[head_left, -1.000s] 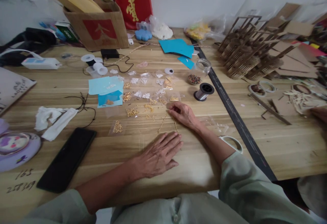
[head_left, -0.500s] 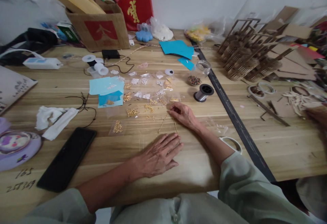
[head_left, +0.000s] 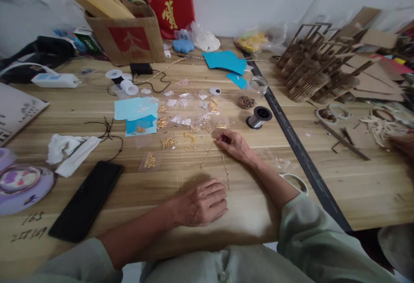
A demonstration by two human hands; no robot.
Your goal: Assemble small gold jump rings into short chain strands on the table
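A thin gold beaded chain (head_left: 225, 170) lies on the wooden table in two strands that run toward my right hand (head_left: 233, 145). The fingertips of that hand are pinched together at the upper end of the strands; what is between them is too small to make out. My left hand (head_left: 204, 202) rests back up on the table just below the chain, its fingers curled and hidden underneath. Loose gold beads (head_left: 189, 137) are scattered left of my right hand. Small clear bags of gold beads (head_left: 149, 161) and of silver pieces (head_left: 186, 122) lie farther left and back.
A wire spool (head_left: 258, 117) and a bowl of brown beads (head_left: 246, 101) stand behind my right hand. A white tape roll (head_left: 294, 183) lies by my right forearm. A black phone (head_left: 86, 201) is at left. Another person's hand (head_left: 403, 143) shows at the right edge.
My left hand has drawn back toward the table's front edge and its fingers have curled, uncovering the chain's lower end. My right hand has hardly moved.
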